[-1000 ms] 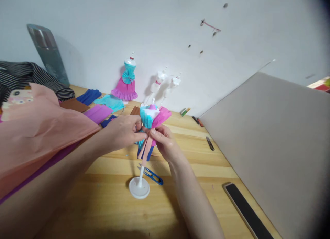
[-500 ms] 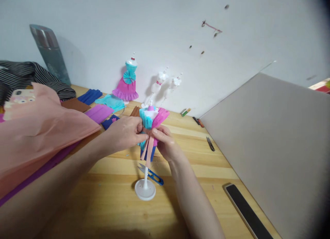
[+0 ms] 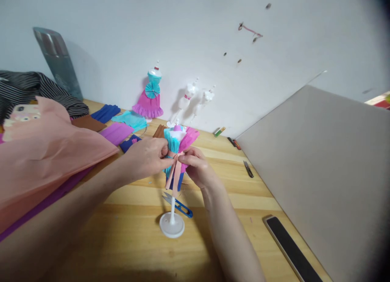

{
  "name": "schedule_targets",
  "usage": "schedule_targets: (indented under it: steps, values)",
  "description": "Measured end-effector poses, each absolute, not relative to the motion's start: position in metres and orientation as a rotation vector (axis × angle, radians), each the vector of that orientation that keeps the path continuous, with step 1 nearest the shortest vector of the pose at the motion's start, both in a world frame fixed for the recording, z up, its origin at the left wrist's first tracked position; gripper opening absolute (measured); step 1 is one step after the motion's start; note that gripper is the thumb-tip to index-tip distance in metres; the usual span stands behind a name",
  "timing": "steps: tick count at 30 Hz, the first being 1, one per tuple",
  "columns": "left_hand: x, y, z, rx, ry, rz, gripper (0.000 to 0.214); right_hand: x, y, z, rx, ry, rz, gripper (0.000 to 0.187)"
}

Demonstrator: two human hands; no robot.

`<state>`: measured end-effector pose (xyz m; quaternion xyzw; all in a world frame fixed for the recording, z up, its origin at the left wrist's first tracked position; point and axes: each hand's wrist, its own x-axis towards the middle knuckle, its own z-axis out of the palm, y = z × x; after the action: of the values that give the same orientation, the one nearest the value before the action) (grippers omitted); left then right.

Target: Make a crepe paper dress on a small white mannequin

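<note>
A small mannequin on a white stand (image 3: 172, 225) wears a crepe-paper dress (image 3: 179, 139) of turquoise and pink, with blue below. A peach paper strip (image 3: 174, 173) hangs down its front from the waist. My left hand (image 3: 148, 157) pinches the waist from the left, fingers closed. From the right, my right hand (image 3: 195, 167) pinches the same spot on the peach strip. Blue thread snips (image 3: 178, 206) lie on the wooden table (image 3: 122, 217) just behind the stand.
A finished pink-and-turquoise dressed mannequin (image 3: 150, 96) and two bare white mannequins (image 3: 195, 99) stand at the wall. Crepe-paper sheets (image 3: 117, 132) and a large peach sheet (image 3: 45, 152) lie at left. A grey board (image 3: 323, 160) leans at right, black snips (image 3: 248, 168) beside it, a dark ruler (image 3: 289, 247) below.
The mannequin's stand has shifted slightly right and now stands more upright. Both hands stay pinched at the waist, with the right fingers curled in tighter on the peach strip.
</note>
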<state>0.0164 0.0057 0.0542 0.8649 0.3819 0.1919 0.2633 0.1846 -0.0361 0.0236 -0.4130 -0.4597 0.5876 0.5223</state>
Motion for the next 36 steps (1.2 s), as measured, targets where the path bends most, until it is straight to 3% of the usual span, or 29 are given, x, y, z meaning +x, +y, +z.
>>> schedule_targets:
  steps: [19,26,36]
  values:
    - [0.014,0.008,0.050,2.389,0.992,0.488,0.013,0.186,-0.034,0.019,-1.059,-1.089,1.396,0.004]
    - [0.005,0.008,0.057,2.421,0.956,0.517,0.034,0.183,-0.035,0.023,-1.030,-1.113,1.366,0.006]
    - [0.019,-0.019,0.067,2.573,1.193,0.443,0.022,0.181,-0.035,0.024,-1.012,-1.069,1.298,0.003]
